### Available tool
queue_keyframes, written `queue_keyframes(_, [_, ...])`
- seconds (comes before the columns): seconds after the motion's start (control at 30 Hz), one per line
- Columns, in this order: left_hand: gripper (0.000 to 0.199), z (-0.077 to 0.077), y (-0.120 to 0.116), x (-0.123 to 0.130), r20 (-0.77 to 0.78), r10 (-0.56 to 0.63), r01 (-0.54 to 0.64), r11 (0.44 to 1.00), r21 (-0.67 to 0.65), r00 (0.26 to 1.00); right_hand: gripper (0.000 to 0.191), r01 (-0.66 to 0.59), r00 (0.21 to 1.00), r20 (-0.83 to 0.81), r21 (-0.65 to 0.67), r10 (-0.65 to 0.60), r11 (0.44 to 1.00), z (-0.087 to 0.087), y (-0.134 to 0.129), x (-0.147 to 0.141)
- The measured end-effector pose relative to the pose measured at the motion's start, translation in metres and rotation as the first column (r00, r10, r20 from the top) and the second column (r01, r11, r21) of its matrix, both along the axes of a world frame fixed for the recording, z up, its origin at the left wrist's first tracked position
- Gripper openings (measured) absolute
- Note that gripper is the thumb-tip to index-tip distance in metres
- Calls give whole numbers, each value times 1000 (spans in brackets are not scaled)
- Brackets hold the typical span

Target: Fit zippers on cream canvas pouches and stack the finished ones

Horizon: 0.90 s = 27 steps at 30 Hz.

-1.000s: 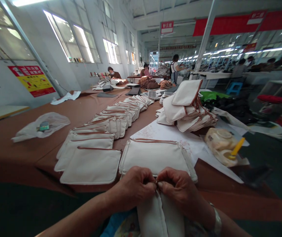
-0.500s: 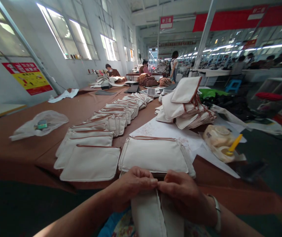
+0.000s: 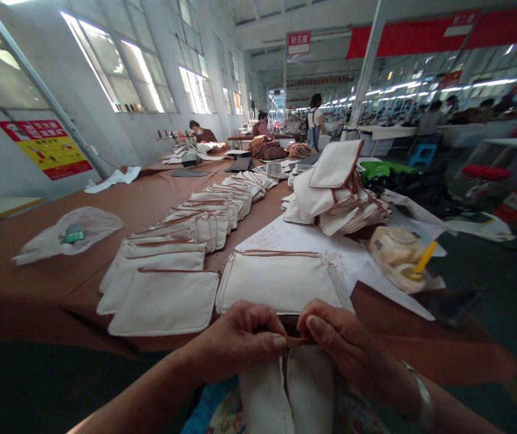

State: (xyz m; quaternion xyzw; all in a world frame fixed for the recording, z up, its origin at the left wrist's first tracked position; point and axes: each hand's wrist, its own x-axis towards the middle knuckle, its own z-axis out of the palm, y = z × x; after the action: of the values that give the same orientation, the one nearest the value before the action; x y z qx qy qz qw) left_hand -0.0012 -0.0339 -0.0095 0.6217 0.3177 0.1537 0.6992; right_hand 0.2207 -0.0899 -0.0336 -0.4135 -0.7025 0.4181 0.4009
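Observation:
A cream fabric pouch (image 3: 265,392) with brown trim hangs in front of me, over my lap. My left hand (image 3: 253,334) pinches its brown top edge between thumb and fingers. My right hand (image 3: 337,337) grips the same edge a little way to the right, with a short strip of brown trim showing between the hands. Just beyond my fingers lies a neat stack of cream pouches (image 3: 276,283) with brown edging. To its left, a long overlapping row of similar pouches starts with a flat pouch (image 3: 163,304) near the table edge.
A heap of pouches (image 3: 335,175) rises at the right on white paper (image 3: 303,238). Near it stands a cream container with a yellow-handled tool (image 3: 423,262). A clear plastic bag (image 3: 91,226) lies left on the brown-covered table (image 3: 28,283). Several people work farther back.
My hands have moved slightly apart along the pouch's top edge, so a strip of brown trim now shows between them. The view has shifted a little.

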Motion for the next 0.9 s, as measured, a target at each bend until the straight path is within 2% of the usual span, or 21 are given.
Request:
queue_keyframes(0.07, [34, 3, 0, 1, -9, -24, 25, 996, 84, 1000, 35, -126, 991, 43, -67, 129, 990, 7, 8, 2])
queue_keyframes(0.13, [34, 4, -2, 3, -16, -18, 20, 990, 140, 1000, 36, -194, 980, 31, -106, 199, 975, 8, 14, 1])
queue_keyframes(0.2, [33, 2, -5, 5, 10, 16, -17, 991, 130, 1000, 37, -235, 969, -117, -172, 217, 957, 1, 18, -3])
queue_keyframes(0.27, [35, -2, -7, 7, 71, 58, -61, 997, 45, 996, 38, -302, 912, -359, -261, 198, 917, -9, 19, -8])
queue_keyframes(0.33, [37, -7, -6, 8, 120, 83, -77, 995, -60, 989, 38, -334, 848, -511, -314, 138, 889, -18, 19, -11])
queue_keyframes(0.43, [46, -9, 0, 6, 132, 76, -58, 990, -131, 988, 36, -292, 838, -540, -320, 80, 901, -25, 19, -9])
queue_keyframes(0.53, [55, -4, 8, 4, 92, 92, -84, 992, -89, 992, 36, -279, 827, -559, -318, 59, 906, -28, 20, -5])
queue_keyframes(0.6, [59, 1, 10, 5, 31, 102, -100, 994, -41, 994, 35, -272, 832, -551, -311, 60, 911, -30, 21, -4])
queue_keyframes(0.7, [49, 5, 8, 7, -38, 15, -16, 1000, -12, 999, 35, -273, 853, -515, -302, 84, 914, -35, 27, -7])
queue_keyframes(0.77, [46, 7, 4, 8, -32, -19, 19, 1000, 8, 999, 38, -260, 881, -463, -293, 102, 920, -32, 31, -8])
queue_keyframes(0.83, [46, 9, 0, 7, -24, 42, -40, 994, 97, 999, 37, -175, 943, -315, -211, 103, 962, -18, 33, -6])
queue_keyframes(0.9, [46, 14, -6, 3, -31, 191, -178, 955, 235, 981, 33, -21, 994, -112, -38, 17, 999, 7, 31, 0])
